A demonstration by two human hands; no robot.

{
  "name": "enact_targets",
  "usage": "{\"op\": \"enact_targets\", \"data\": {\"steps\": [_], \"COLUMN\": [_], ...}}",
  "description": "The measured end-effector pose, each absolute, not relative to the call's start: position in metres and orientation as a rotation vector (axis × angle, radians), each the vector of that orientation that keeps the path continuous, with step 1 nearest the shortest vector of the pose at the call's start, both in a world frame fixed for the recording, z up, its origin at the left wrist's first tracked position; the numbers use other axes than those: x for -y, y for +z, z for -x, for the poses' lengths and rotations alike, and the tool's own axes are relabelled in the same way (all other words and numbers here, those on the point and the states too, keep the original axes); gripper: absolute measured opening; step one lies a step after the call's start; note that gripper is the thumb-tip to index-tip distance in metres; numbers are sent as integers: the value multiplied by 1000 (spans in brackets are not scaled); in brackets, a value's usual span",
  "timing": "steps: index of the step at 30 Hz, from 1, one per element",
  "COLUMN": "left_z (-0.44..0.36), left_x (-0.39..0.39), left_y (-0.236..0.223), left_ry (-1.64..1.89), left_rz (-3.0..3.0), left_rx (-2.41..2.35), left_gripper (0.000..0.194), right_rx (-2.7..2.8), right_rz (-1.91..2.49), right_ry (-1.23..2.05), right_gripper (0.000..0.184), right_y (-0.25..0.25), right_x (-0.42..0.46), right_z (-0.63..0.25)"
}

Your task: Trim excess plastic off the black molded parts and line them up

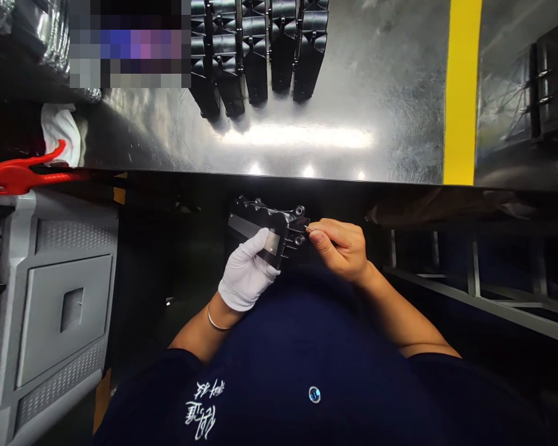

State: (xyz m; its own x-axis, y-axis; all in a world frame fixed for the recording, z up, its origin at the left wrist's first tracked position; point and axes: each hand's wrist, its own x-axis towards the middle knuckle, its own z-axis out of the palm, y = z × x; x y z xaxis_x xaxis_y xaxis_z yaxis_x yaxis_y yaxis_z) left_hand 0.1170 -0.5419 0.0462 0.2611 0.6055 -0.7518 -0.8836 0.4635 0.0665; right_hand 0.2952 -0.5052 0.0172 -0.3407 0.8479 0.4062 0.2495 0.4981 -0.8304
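Note:
My left hand (pixel 247 272), in a white glove, grips a black moulded plastic part (pixel 279 218) in front of my body, below the table edge. The thumb presses on a grey metallic strip (pixel 243 225) along the part's face. Round bosses and thin ribs show at the part's right end. My bare right hand (pixel 341 246) is closed in a pinch at that end. Between its thumb and forefinger is a small, thin, light-coloured thing (pixel 308 228), too small to name, its tip close against the part.
Several similar black parts (pixel 283 52) stand in rows on the shiny metal table (pixel 381 105). Yellow tape (pixel 461 93) crosses the table at right. A red-handled tool (pixel 23 176) and white cloth (pixel 62 133) lie at left, above a grey crate (pixel 65 316). A metal rack (pixel 474 272) stands at right.

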Motion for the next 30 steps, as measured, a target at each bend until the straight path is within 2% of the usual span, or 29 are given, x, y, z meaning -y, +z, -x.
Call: {"op": "enact_targets", "data": {"steps": [7, 14, 20, 26, 30], "left_z": [-122, -123, -127, -127, -127], "left_x": [539, 540, 541, 544, 551], "left_y": [54, 50, 53, 48, 47], "left_ry": [1049, 1045, 1060, 1091, 1089], "left_rz": [382, 393, 298, 117, 71], "left_rx": [-849, -816, -854, -942, -911], "left_gripper": [47, 42, 40, 21, 16], "right_rx": [1847, 1848, 1867, 1840, 1715], "right_rz": [870, 928, 896, 952, 1087], "right_ry": [790, 763, 786, 785, 809], "right_gripper": [18, 26, 23, 26, 32], "right_y": [17, 14, 15, 9, -7], "right_x": [505, 507, 503, 503, 498], "right_z": [-296, -299, -302, -300, -300]}}
